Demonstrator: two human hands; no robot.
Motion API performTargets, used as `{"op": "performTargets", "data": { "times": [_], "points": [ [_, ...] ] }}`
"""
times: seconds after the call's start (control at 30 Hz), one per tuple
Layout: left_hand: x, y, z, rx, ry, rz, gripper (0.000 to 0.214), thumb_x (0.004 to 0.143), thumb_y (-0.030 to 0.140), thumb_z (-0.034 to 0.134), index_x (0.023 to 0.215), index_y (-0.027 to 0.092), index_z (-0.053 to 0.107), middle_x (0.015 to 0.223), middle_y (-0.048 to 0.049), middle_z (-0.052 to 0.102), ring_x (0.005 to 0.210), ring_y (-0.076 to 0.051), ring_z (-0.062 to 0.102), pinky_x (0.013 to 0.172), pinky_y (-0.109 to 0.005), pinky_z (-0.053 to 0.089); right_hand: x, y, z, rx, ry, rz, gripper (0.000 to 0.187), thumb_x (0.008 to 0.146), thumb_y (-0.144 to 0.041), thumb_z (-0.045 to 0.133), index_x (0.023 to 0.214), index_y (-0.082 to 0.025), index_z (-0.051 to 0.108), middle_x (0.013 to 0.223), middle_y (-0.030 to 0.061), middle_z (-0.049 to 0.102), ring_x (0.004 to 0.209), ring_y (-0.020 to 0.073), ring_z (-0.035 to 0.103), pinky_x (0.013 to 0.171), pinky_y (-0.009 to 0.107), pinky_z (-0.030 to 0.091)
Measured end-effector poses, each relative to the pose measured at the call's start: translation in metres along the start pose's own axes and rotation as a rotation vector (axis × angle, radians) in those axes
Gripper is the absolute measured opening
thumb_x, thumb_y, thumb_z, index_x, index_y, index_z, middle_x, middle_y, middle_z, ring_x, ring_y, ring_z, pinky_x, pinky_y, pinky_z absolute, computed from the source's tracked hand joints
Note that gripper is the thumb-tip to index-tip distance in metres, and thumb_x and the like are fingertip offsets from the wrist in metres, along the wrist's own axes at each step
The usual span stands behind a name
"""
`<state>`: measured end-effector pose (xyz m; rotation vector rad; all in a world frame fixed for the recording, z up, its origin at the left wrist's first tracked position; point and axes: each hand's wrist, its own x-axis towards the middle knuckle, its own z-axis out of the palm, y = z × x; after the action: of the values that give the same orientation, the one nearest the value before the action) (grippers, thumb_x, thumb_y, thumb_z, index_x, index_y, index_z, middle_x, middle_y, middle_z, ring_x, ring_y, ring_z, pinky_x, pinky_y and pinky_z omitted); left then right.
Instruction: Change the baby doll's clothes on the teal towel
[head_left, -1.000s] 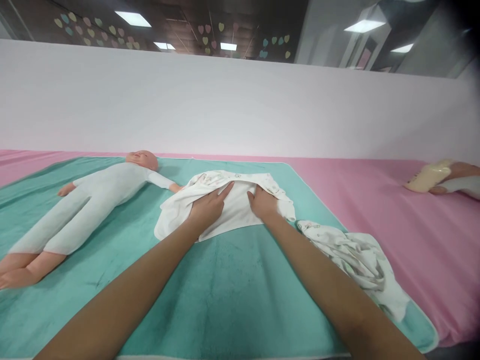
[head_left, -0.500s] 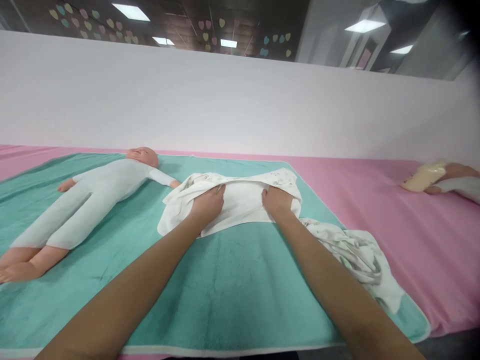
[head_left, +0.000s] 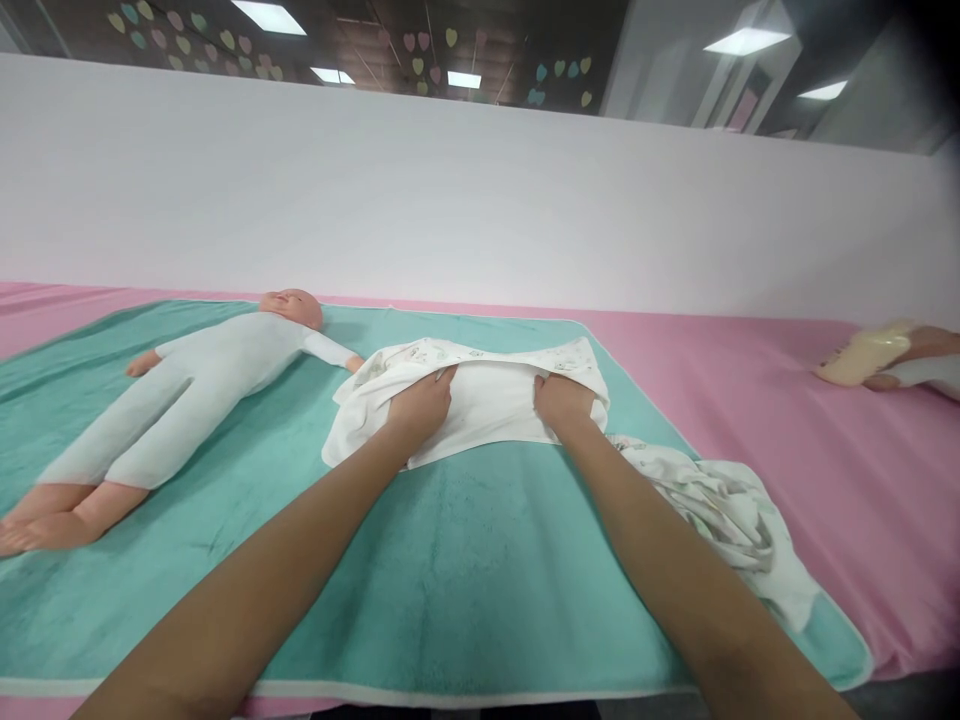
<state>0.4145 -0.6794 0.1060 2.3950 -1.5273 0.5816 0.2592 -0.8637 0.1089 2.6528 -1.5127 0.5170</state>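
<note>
A white baby shirt (head_left: 499, 405) with a small print lies on the teal towel (head_left: 465, 570), its near opening spread wide and the plain inside showing. My left hand (head_left: 421, 408) reaches into the left side of that opening, closed on the cloth, with some fingertips hidden by it. On the right side, my right hand (head_left: 564, 400) is tucked under the upper layer, its fingers curled on the fabric and partly covered. Left of the shirt a baby doll (head_left: 217, 375) in a white suit lies on its back, one hand touching or nearly touching the shirt's edge.
A crumpled printed white cloth (head_left: 731, 515) lies beside my right forearm. Under the towel is a pink mat (head_left: 787, 450). At far right are a cream-coloured foot-shaped piece (head_left: 862, 355) and part of another doll (head_left: 934, 365). A white wall (head_left: 450, 200) rises behind.
The whole view has shifted slightly. Both hands stay inside the shirt's opening, with hardly any movement against the cloth.
</note>
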Motion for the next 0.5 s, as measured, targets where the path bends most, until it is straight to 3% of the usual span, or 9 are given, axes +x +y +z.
{"op": "performTargets", "data": {
  "times": [0.17,0.5],
  "points": [
    [-0.0001,0.0,-0.0001,0.012,-0.045,0.004,0.05,0.093,0.028,0.026,0.143,0.023,0.028,0.138,-0.0065,0.046,0.127,-0.024,0.04,0.108,-0.039,0.028,0.0041,0.0043,-0.0034,-0.089,-0.245,0.027,0.059,0.094,-0.043,0.022,0.11,-0.003,0.062,0.113,0.0249,0.06,0.111,0.032,0.054,0.092,0.049,0.04],
    [0.0023,-0.0042,0.0064,-0.034,-0.043,-0.025,0.049,0.092,0.027,0.027,0.14,0.023,0.033,0.135,-0.0068,0.05,0.127,-0.025,0.04,0.109,-0.042,0.026,0.0057,-0.0004,-0.004,-0.177,-0.28,-0.088,0.046,0.09,-0.03,0.033,0.109,-0.001,0.064,0.125,0.0282,0.052,0.124,0.038,0.041,0.099,0.056,0.033]
  ]
}}
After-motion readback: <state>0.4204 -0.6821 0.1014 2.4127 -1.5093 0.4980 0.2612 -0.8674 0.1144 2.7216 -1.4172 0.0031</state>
